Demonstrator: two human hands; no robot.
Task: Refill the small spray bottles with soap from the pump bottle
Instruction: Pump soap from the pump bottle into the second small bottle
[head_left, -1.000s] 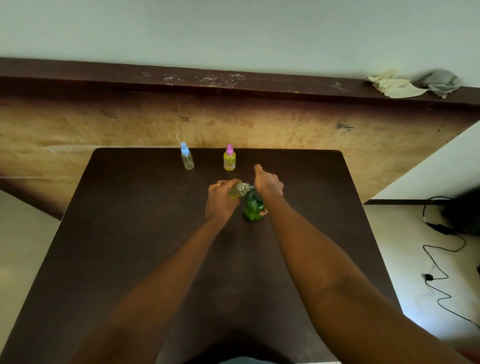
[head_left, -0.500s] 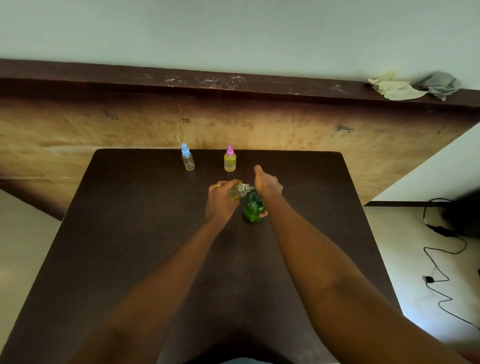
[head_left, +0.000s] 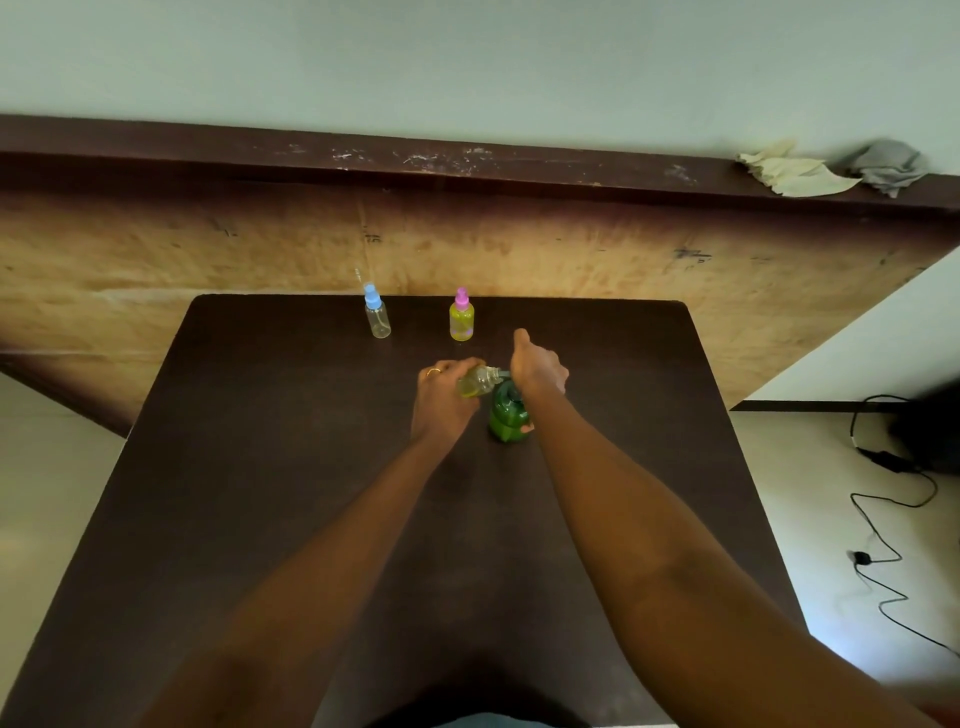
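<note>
dark matte wooden table (head_left: 260, 519) is seen nearest. green translucent pump bottle (head_left: 506, 415) is stood just under the right hand (head_left: 537, 366), which is pressed down on the pump head, fingers curled over it, thumb raised. just left of it, an uncapped small clear spray bottle (head_left: 477, 380), partly filled with yellowish soap, is gripped in the left hand (head_left: 441, 397) and tilted so its mouth is met by the nozzle, likely to catch each squirt. beyond both hands, a blue-capped clear bottle (head_left: 376, 314), apparently empty, and a pink-capped yellow-filled bottle (head_left: 461, 318) are stood upright, well apart.
</note>
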